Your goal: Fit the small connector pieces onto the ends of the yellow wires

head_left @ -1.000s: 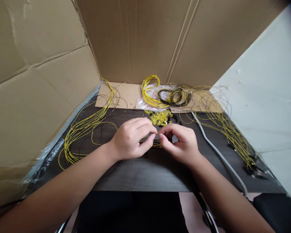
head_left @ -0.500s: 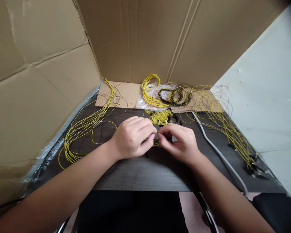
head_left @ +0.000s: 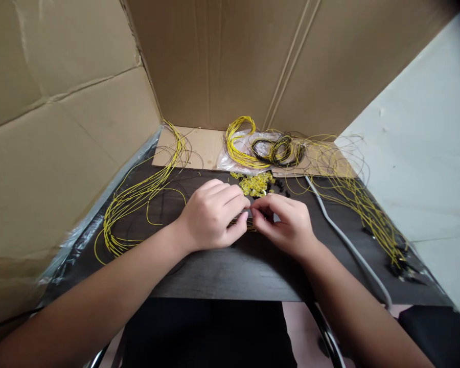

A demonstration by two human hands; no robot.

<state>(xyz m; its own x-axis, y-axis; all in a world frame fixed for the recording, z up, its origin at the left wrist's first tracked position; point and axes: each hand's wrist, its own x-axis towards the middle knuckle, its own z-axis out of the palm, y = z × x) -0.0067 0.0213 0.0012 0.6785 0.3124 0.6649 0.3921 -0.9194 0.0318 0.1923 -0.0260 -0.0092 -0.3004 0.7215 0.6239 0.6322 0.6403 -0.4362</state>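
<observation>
A loose bundle of yellow wires (head_left: 138, 199) lies at the left on the dark table (head_left: 222, 271). At centre the left hand (head_left: 210, 217) pinches a thin yellow wire (head_left: 240, 223), fingertip to fingertip with the right hand (head_left: 287, 225), also pinched shut. Just beyond lie small yellow connectors (head_left: 256, 184). Further right runs a grey cable (head_left: 345, 240).

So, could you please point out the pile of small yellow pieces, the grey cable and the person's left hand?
Pile of small yellow pieces (head_left: 256, 184), head view, middle of the heap.
Grey cable (head_left: 345, 238), head view, midway along its run on the table.
Left hand (head_left: 210, 217), head view, back of the hand.
</observation>
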